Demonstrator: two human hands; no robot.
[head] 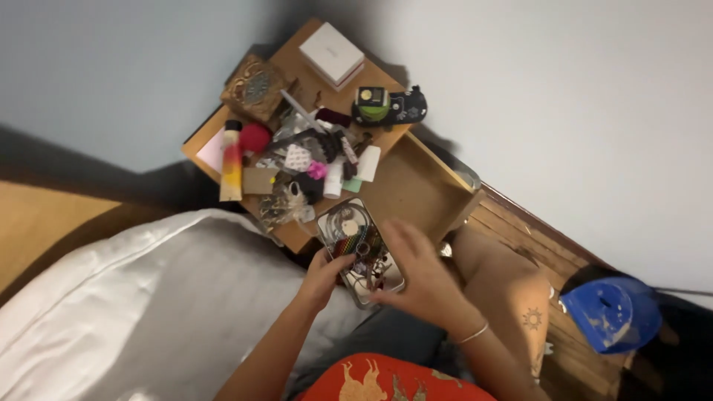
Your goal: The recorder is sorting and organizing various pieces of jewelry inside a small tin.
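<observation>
- One small metal tin (347,223), rectangular with rounded corners, packed with small trinkets; held low over the front edge of the tabletop (416,186), directly ahead of the torso.
- Long axis of tin running from upper left, away from the body, down to lower right, toward it.
- Left hand (323,278) clamped on the tin's near-left edge, fingers curled under; nearer of the two to the tin's body.
- Right hand (416,275) spread flat over the tin's lower right end, fingers extended; whether anything is pinched beneath cannot be told, blurred.
- Hands close together, one on each side of the tin.
- One thin bangle on the right wrist.
- On the tabletop, further away: one white box (332,52), one patterned brown box (254,87), one striped cylinder (232,162), one red ball (255,137), one heap of mixed clutter, uncounted.
- One blue bucket (613,312) on the floor, far right.
- White bedding (148,297) to the left.
</observation>
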